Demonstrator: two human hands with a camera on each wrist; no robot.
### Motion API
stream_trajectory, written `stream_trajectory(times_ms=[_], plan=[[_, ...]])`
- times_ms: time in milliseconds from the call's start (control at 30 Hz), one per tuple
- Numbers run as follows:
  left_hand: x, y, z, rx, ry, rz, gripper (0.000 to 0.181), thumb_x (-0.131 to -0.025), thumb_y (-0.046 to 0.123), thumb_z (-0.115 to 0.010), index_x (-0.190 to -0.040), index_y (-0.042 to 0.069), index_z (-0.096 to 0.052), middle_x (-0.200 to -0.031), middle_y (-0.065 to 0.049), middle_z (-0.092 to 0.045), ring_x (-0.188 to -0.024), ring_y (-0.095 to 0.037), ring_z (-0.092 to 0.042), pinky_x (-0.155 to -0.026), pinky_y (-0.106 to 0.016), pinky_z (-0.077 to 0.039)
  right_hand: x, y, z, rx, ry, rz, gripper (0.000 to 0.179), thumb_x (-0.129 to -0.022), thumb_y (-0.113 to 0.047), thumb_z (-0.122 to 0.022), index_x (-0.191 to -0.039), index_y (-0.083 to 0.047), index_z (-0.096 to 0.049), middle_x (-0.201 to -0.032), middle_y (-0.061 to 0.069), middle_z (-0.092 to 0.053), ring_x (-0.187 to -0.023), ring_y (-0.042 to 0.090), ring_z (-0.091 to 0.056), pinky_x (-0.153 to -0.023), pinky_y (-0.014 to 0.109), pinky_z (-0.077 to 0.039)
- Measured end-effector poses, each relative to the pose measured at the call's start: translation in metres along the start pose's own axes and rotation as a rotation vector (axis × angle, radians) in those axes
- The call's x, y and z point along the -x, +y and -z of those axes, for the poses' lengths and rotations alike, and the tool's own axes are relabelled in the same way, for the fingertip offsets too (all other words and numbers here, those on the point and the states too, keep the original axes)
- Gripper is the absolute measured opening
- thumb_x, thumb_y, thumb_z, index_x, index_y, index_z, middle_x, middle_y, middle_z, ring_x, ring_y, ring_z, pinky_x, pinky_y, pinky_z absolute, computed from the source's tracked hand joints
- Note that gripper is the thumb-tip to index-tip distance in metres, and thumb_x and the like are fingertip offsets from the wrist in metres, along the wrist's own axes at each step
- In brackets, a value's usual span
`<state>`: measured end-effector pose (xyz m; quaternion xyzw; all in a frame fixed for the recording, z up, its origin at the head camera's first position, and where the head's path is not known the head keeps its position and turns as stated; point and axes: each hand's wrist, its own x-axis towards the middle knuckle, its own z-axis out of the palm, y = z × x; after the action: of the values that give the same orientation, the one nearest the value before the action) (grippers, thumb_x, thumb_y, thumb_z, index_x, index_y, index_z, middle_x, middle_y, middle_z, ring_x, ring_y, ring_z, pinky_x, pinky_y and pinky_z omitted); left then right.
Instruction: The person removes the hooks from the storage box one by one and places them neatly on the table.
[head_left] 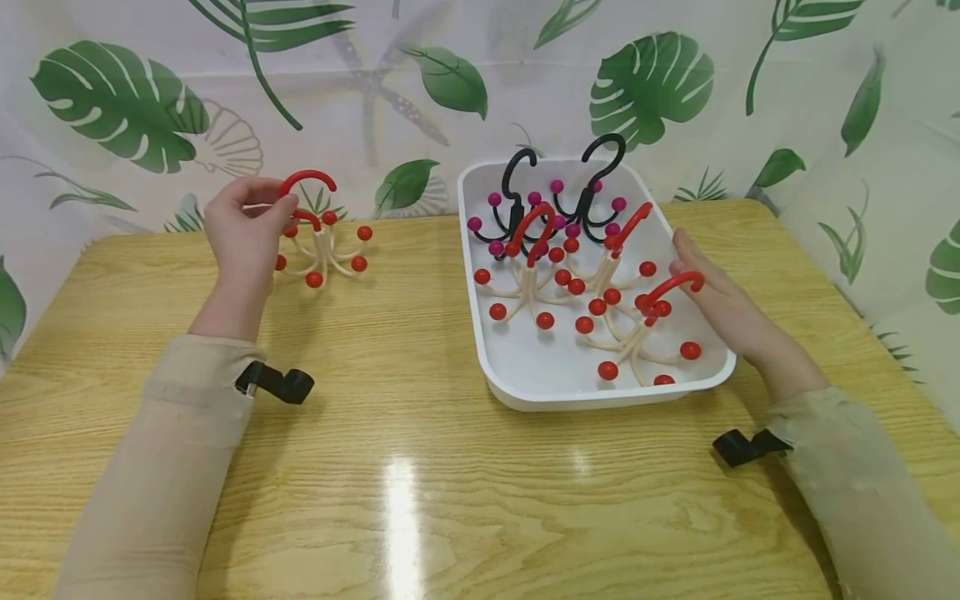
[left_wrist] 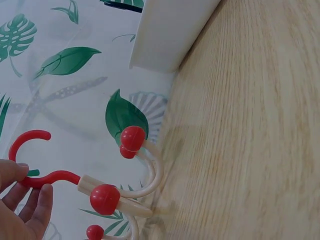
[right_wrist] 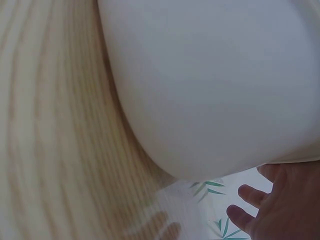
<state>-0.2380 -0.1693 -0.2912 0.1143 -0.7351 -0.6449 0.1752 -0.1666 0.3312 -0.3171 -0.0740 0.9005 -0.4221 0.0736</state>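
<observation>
My left hand [head_left: 251, 229] pinches the red hook of a hanging hook rack [head_left: 321, 243] between thumb and fingers. Its cream arms curve out below, each tipped with a red ball; in the left wrist view the rack [left_wrist: 89, 184] hangs sideways, arms close to the tabletop. On the other side, my right hand [head_left: 723, 308] rests at the right rim of a white plastic tray [head_left: 600, 402], fingers fairly straight. The right wrist view shows the tray's outer wall [right_wrist: 210, 95], with spread fingers [right_wrist: 242, 217] beside it.
Inside the tray stand three similar red-and-cream hook racks [head_left: 529, 275] toward the front and two black ones [head_left: 516, 212] with magenta balls at the back. The wooden table [head_left: 360, 467] meets a leaf-patterned cloth [head_left: 420, 142] along its back edge.
</observation>
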Motion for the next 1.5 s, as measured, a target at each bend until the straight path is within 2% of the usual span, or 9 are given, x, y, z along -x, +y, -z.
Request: stream_trajectory(times_ms=[333, 600, 867, 1067, 1233, 1367, 1500], plan=[[-0.008, -0.002, -0.004, 0.010, 0.032, -0.013, 0.018, -0.086, 0.015, -0.071, -0.104, 0.011, -0.069, -0.098, 0.000, -0.060, -0.079, -0.014, -0.061, -0.081, -0.025, -0.053, 0.000, 0.001, 0.000, -0.006, -0.002, 0.011, 0.061, -0.103, -0.038, -0.031, -0.153, -0.021, -0.001, -0.159, 0.001, 0.007, -0.144, 0.020, 0.012, -0.111, 0.058, 0.004], [-0.008, -0.004, -0.006, 0.003, 0.044, -0.007, 0.016, -0.087, 0.014, -0.070, -0.103, 0.011, -0.069, -0.096, 0.001, -0.059, -0.079, -0.012, -0.059, -0.083, -0.028, -0.052, 0.002, -0.001, -0.001, -0.009, 0.003, 0.015, 0.061, -0.102, -0.039, -0.032, -0.153, -0.022, -0.002, -0.159, 0.000, 0.007, -0.144, 0.019, 0.011, -0.111, 0.058, 0.003], [-0.007, -0.004, -0.005, -0.127, 0.065, -0.027, 0.021, -0.089, 0.021, -0.068, -0.109, 0.014, -0.069, -0.103, 0.004, -0.060, -0.088, -0.009, -0.053, -0.080, -0.023, -0.049, 0.002, -0.002, -0.001, -0.010, 0.007, 0.012, 0.062, -0.102, -0.040, -0.032, -0.153, -0.023, -0.002, -0.159, 0.000, 0.006, -0.144, 0.019, 0.011, -0.111, 0.058, 0.003], [-0.004, 0.004, -0.007, -0.131, 0.084, -0.102, 0.023, -0.089, 0.020, -0.067, -0.112, 0.017, -0.070, -0.107, 0.003, -0.061, -0.091, -0.008, -0.052, -0.077, -0.023, -0.047, 0.000, 0.000, -0.001, -0.011, 0.003, 0.000, 0.061, -0.103, -0.038, -0.031, -0.153, -0.021, 0.000, -0.159, 0.002, 0.008, -0.144, 0.021, 0.012, -0.111, 0.059, 0.004], [0.002, 0.013, -0.011, -0.116, 0.087, -0.176, 0.023, -0.089, 0.020, -0.067, -0.111, 0.017, -0.071, -0.106, 0.002, -0.061, -0.093, -0.009, -0.055, -0.083, -0.022, -0.046, -0.001, -0.001, -0.001, -0.001, -0.001, -0.016, 0.061, -0.103, -0.037, -0.030, -0.153, -0.020, 0.000, -0.159, 0.003, 0.009, -0.144, 0.023, 0.013, -0.110, 0.061, 0.004], [0.009, 0.022, -0.018, -0.094, 0.069, -0.232, 0.021, -0.089, 0.017, -0.067, -0.109, 0.015, -0.072, -0.104, 0.002, -0.060, -0.093, -0.010, -0.057, -0.085, -0.022, -0.046, -0.001, -0.002, -0.001, 0.002, -0.005, -0.021, 0.061, -0.103, -0.037, -0.029, -0.153, -0.019, 0.001, -0.159, 0.004, 0.009, -0.143, 0.024, 0.013, -0.110, 0.060, 0.004], [0.019, 0.030, -0.027, -0.068, 0.024, -0.272, 0.019, -0.088, 0.015, -0.069, -0.107, 0.014, -0.073, -0.102, 0.002, -0.061, -0.091, -0.010, -0.057, -0.083, -0.023, -0.045, -0.001, -0.002, -0.001, -0.003, -0.007, -0.021, 0.061, -0.103, -0.036, -0.029, -0.153, -0.019, 0.001, -0.159, 0.004, 0.009, -0.143, 0.024, 0.013, -0.110, 0.060, 0.004]])
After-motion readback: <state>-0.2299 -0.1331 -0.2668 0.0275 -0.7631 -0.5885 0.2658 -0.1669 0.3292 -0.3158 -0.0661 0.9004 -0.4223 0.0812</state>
